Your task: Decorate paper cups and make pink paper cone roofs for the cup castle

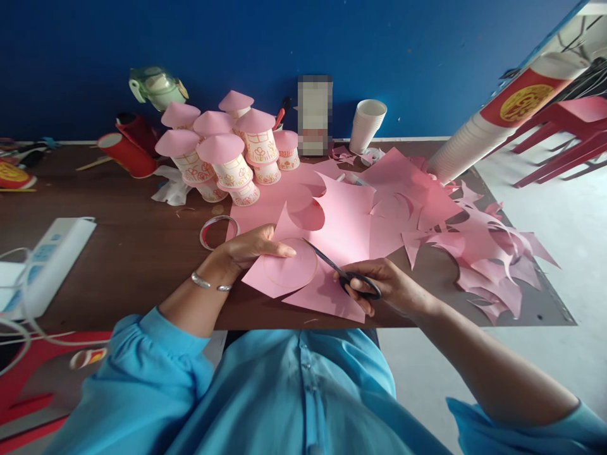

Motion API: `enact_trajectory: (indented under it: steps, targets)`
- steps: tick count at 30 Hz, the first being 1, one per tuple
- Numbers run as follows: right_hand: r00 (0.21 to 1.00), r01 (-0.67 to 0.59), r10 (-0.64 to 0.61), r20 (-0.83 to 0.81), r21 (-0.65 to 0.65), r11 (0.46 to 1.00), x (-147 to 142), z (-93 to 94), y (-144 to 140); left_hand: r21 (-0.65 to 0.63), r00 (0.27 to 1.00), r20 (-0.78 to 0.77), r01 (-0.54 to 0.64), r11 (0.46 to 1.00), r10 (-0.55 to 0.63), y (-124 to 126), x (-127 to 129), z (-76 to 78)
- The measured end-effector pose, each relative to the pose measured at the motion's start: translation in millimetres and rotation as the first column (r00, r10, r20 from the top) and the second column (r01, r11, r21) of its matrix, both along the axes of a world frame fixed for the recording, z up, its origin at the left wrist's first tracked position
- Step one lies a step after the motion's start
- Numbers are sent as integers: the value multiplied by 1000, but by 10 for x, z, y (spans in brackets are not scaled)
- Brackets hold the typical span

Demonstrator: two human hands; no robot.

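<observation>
My left hand (260, 246) pinches a sheet of pink paper (284, 278), its thumb lying on top near a drawn circle. In my right hand (374, 284) is a pair of black-handled scissors (327, 259), fingers through the loops. The blades reach to the upper right edge of the drawn circle, with the paper partly cut below them. Behind the hands lies more pink paper (348, 212) with rounded cut-outs along its edge. A roll of tape (219, 232) rests beside my left wrist.
Several decorated paper cups with pink cone roofs (220, 149) stand at the back. Pink offcuts (493, 253) cover the right side. White cups (368, 123) are stacked by the wall; a long cup stack (467, 148) leans at right. A power strip (52, 265) lies left.
</observation>
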State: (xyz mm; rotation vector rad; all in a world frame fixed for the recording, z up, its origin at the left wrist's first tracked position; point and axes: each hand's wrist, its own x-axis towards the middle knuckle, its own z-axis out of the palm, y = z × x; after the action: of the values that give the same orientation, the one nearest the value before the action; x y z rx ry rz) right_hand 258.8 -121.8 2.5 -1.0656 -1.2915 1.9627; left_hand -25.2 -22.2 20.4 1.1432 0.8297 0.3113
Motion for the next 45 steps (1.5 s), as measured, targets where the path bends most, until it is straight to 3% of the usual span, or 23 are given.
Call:
enact_trajectory:
  steps: [17, 27, 32, 37, 42, 45]
  targets:
    - [996, -50, 52, 74, -30, 998, 79, -4, 87, 9, 1000, -18, 15, 1000, -15, 10, -3, -1]
    - [999, 38, -38, -1, -67, 997, 48, -77, 89, -37, 999, -1, -36, 999, 36, 20, -20, -71]
    - [969, 220, -221, -106, -23, 975, -46, -100, 99, -68, 968, 36, -247, 967, 250, 46, -76, -246]
    - [925, 348, -348, -154, -30, 937, -160, -67, 81, -62, 940, 251, -222, 973, 230, 35, -6, -268]
    - [902, 394, -399, -164, -66, 917, -228, -96, 45, -32, 825, 312, -487, 873, 472, -7, 93, -263]
    - [904, 382, -388, -178, -67, 922, -263, -135, 24, 8, 779, 353, -557, 831, 518, -64, 166, -299]
